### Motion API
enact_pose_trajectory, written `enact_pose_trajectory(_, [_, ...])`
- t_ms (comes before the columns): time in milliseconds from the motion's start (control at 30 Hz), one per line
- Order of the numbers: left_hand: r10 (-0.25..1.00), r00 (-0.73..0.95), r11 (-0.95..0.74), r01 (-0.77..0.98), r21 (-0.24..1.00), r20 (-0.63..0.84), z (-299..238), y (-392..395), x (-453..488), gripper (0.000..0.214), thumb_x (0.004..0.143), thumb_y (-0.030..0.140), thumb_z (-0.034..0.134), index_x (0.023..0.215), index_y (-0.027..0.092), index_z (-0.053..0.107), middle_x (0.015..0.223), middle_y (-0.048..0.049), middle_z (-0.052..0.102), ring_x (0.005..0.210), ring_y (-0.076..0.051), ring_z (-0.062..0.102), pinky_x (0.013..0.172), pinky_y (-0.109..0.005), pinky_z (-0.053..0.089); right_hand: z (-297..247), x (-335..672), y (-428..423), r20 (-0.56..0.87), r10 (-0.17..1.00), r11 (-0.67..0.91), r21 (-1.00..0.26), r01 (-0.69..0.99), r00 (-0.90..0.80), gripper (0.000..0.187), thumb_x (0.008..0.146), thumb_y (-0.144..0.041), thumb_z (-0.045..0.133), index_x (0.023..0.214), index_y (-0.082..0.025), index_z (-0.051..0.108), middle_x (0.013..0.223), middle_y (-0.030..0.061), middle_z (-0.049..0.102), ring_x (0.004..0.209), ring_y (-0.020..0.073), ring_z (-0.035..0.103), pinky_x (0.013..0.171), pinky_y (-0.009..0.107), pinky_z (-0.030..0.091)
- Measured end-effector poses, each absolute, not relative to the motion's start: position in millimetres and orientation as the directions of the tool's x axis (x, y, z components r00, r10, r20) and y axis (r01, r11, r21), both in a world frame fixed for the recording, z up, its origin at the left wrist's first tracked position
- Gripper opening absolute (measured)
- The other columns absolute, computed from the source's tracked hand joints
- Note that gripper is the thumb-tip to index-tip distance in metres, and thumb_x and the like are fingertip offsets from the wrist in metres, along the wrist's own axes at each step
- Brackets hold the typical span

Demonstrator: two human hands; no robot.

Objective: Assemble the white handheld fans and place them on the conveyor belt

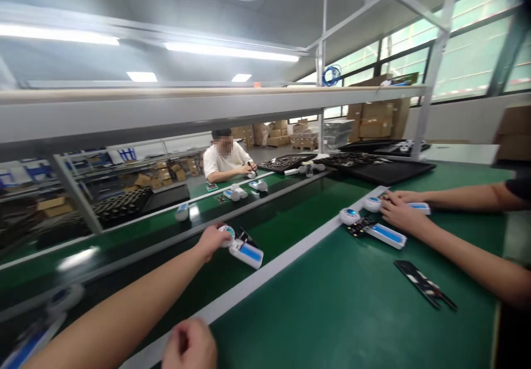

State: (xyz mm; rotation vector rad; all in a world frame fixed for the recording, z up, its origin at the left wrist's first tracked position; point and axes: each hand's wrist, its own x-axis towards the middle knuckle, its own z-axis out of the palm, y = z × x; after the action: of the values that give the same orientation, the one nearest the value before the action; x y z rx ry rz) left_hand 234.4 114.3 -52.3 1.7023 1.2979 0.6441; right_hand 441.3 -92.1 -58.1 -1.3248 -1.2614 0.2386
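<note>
My left hand (pixel 215 242) rests over the round white end of a white device with a blue panel (pixel 246 254), which lies on the dark conveyor belt (pixel 282 230). A thin black part (pixel 248 238) lies against that device. My right hand (pixel 189 347) sits at the lower edge of the view, fingers curled, with nothing visible in it. To my right, a co-worker's hands (pixel 398 208) touch another white device (pixel 418 208) and a round blue-topped piece (pixel 372 203) on the green bench mat (pixel 332 302).
A white rail (pixel 249 280) divides belt from mat. On the mat lie a white device (pixel 385 236), a circuit board (pixel 360 226) and a black strip (pixel 425 284). Black trays (pixel 390 171) stand farther along. Another person (pixel 226 159) sits across the belt, with cardboard boxes (pixel 375 120) behind.
</note>
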Motion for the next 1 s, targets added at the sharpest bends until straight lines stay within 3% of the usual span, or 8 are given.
enact_pose_trajectory(200, [0.899, 0.390, 0.053, 0.349, 0.936, -0.197, -55, 56, 72, 0.030, 0.095, 0.031, 0.061, 0.121, 0.016, 0.059, 0.115, -0.0075, 0.064, 0.094, -0.019, 0.066, 0.079, -0.038, 0.057, -101, 236, -91, 0.429, 0.804, 0.219, -0.858, 0.465, 0.413, 0.023, 0.098, -0.033, 0.058, 0.115, -0.018, 0.062, 0.116, 0.0069, 0.064, 0.095, 0.0189, 0.065, 0.082, 0.037, 0.056])
enact_pose_trajectory(300, [0.867, 0.436, 0.104, 0.315, 0.943, -0.241, -66, 25, 32, 0.028, 0.095, 0.031, 0.061, 0.118, 0.015, 0.060, 0.110, -0.0066, 0.066, 0.090, -0.018, 0.067, 0.077, -0.037, 0.058, -114, 202, -96, 0.366, 0.834, 0.126, -0.856, 0.502, 0.413, 0.018, 0.097, -0.018, 0.050, 0.106, -0.015, 0.065, 0.099, 0.0070, 0.068, 0.088, 0.0189, 0.066, 0.079, 0.035, 0.055])
enact_pose_trajectory(567, [0.883, 0.432, 0.051, 0.306, 0.951, -0.186, -80, -18, 5, 0.025, 0.094, 0.029, 0.062, 0.114, 0.014, 0.062, 0.105, -0.0053, 0.068, 0.088, -0.018, 0.068, 0.080, -0.038, 0.057, -110, 210, -98, 0.433, 0.868, 0.077, -0.603, 0.794, 0.244, 0.057, 0.063, -0.009, 0.068, 0.119, -0.022, 0.070, 0.123, 0.0165, 0.061, 0.120, 0.0426, 0.048, 0.098, 0.055, 0.036])
enact_pose_trajectory(633, [0.903, 0.401, 0.015, 0.323, 0.946, -0.151, -80, -26, 4, 0.026, 0.091, 0.026, 0.066, 0.113, 0.014, 0.063, 0.109, -0.0064, 0.068, 0.096, -0.020, 0.067, 0.088, -0.042, 0.054, -110, 208, -99, 0.456, 0.867, 0.101, -0.553, 0.827, 0.199, 0.049, 0.063, -0.008, 0.070, 0.109, -0.025, 0.074, 0.125, 0.0134, 0.062, 0.120, 0.0402, 0.049, 0.097, 0.051, 0.038])
enact_pose_trajectory(767, [0.962, 0.260, -0.022, 0.366, 0.930, -0.080, -76, -47, 1, 0.046, 0.079, 0.025, 0.073, 0.123, 0.017, 0.060, 0.125, -0.0117, 0.064, 0.118, -0.028, 0.058, 0.098, -0.038, 0.046, -110, 209, -101, 0.512, 0.847, 0.164, -0.505, 0.847, 0.142, 0.018, 0.079, -0.010, 0.062, 0.081, -0.022, 0.075, 0.086, 0.0076, 0.071, 0.088, 0.0270, 0.063, 0.080, 0.036, 0.047])
enact_pose_trajectory(833, [0.968, 0.225, 0.023, 0.372, 0.928, -0.114, -72, -60, 3, 0.045, 0.080, 0.035, 0.069, 0.120, 0.017, 0.060, 0.112, -0.0124, 0.068, 0.108, -0.030, 0.064, 0.085, -0.036, 0.051, -108, 205, -107, 0.559, 0.820, 0.207, -0.494, 0.844, 0.126, 0.018, 0.084, -0.012, 0.057, 0.080, -0.020, 0.073, 0.078, 0.0079, 0.068, 0.080, 0.0254, 0.062, 0.074, 0.034, 0.047])
enact_pose_trajectory(933, [0.914, 0.294, 0.172, 0.340, 0.925, -0.278, -68, -79, 11, 0.046, 0.082, 0.055, 0.059, 0.106, 0.015, 0.064, 0.074, -0.0085, 0.069, 0.066, -0.026, 0.069, 0.056, -0.034, 0.052, -108, 188, -122, 0.631, 0.775, 0.342, -0.462, 0.818, 0.032, 0.021, 0.081, -0.010, 0.054, 0.084, -0.019, 0.072, 0.083, 0.0082, 0.069, 0.082, 0.0236, 0.062, 0.076, 0.033, 0.048])
enact_pose_trajectory(1000, [0.862, 0.353, 0.274, 0.282, 0.919, -0.365, -65, -88, 17, 0.050, 0.081, 0.061, 0.057, 0.101, 0.016, 0.063, 0.069, -0.0061, 0.067, 0.055, -0.022, 0.065, 0.049, -0.032, 0.050, -108, 174, -132, 0.658, 0.748, 0.466, -0.423, 0.777, -0.090, 0.022, 0.076, -0.011, 0.055, 0.085, -0.021, 0.072, 0.087, 0.0055, 0.069, 0.083, 0.0205, 0.062, 0.077, 0.029, 0.050])
